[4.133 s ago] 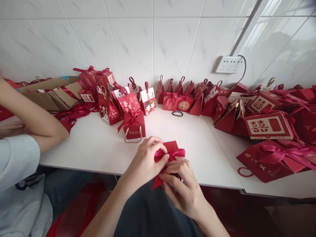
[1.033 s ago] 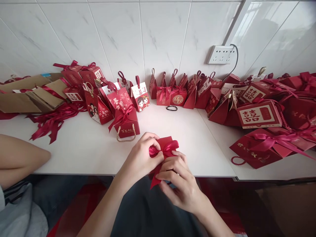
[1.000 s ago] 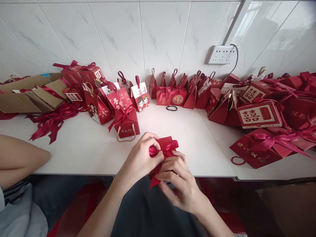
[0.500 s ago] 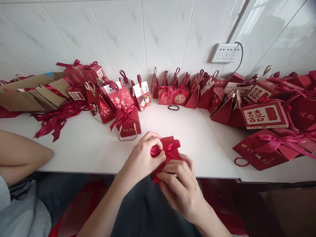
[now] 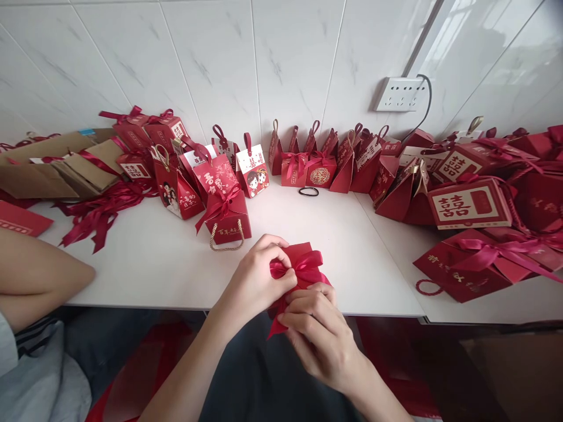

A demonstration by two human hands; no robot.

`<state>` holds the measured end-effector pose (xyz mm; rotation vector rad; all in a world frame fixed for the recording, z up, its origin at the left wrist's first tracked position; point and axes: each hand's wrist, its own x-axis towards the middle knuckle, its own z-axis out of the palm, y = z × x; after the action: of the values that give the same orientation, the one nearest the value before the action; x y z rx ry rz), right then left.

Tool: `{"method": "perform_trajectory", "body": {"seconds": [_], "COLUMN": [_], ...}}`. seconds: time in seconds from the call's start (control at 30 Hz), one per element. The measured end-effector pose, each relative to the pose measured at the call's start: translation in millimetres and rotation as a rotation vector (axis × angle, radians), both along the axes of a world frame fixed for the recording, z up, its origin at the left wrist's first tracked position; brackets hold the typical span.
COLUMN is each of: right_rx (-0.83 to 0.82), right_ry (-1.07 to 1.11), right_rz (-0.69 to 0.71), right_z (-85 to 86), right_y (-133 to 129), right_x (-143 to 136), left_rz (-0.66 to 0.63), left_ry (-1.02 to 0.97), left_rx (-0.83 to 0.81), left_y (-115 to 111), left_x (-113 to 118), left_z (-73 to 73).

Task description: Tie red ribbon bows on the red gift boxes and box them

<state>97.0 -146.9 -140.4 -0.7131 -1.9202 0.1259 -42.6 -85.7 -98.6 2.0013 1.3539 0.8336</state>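
A small red box (image 5: 299,251) lies at the table's front edge with a glossy red ribbon bow (image 5: 308,266) across its top. My left hand (image 5: 264,275) pinches the bow's left loop between thumb and fingers. Lower and to the right, my right hand (image 5: 316,328) has its fingers closed on a ribbon tail (image 5: 277,328), whose pointed end sticks out on the left. Both hands partly cover the box. Beyond them stands a red box with a rope handle (image 5: 229,220), tied with a ribbon.
Red boxes with loops (image 5: 347,164) line the tiled wall. More boxes (image 5: 470,205) are heaped at right. Loose ribbons (image 5: 101,217) and a cardboard carton (image 5: 39,176) lie at left. A black band (image 5: 308,191) rests mid-table. Another person's arm (image 5: 39,275) reaches in at left.
My right hand has shifted slightly left and down, with the ribbon tail showing longer beneath it. My left hand keeps its pinch. A red box part has appeared beyond the other person's arm.
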Motion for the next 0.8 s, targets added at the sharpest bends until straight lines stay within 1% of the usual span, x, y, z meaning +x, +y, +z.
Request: {"method": "perform_trajectory", "body": {"seconds": [0.17,0.3,0.4,0.47,0.5,0.53,0.57,0.6,0.63,0.67,0.7,0.73,0.8], "right_rx": [-0.005,-0.001,-0.036,-0.053,-0.066,-0.099,-0.159,-0.247,-0.364,-0.491,-0.615,-0.722,-0.867], "right_ry": [-0.007,-0.017,-0.048,-0.003,0.047,0.112,0.179,0.231,0.259,0.258,0.240,0.211,0.175], "right_rz": [0.015,0.023,0.032,0.075,0.075,0.037,-0.045,-0.154,-0.264,-0.338,-0.373,-0.369,-0.301], "right_z": [0.0,4.1,7.7,10.4,11.9,13.4,15.0,16.6,18.1,19.6,20.9,22.0,23.5], "right_y": [2,0,-3,-3,-1,1,5,9,15,21,27,33,41], "right_x": [2,-1,1,7,13,19,25,31,36,41,43,45,43], "left_rz": [0.017,0.023,0.003,-0.024,-0.031,-0.023,0.012,0.074,0.157,0.241,0.310,0.355,0.369], "left_ry": [0.004,0.004,-0.001,-0.010,-0.018,-0.031,-0.055,-0.086,-0.112,-0.121,-0.110,-0.083,-0.021], "left_rx": [0.004,0.004,0.021,0.042,0.058,0.079,0.107,0.132,0.142,0.126,0.083,0.022,-0.105], "left_y": [0,1,3,3,2,1,0,-2,-4,-6,-8,-10,-13], "left_x": [2,2,0,-3,-5,-7,-8,-10,-11,-12,-12,-12,-12], "left_z": [-0.8,-1.8,-2.6,-3.4,-3.8,-4.2,-4.4,-4.5,-4.3,-3.9,-3.3,-2.5,-1.2]}}
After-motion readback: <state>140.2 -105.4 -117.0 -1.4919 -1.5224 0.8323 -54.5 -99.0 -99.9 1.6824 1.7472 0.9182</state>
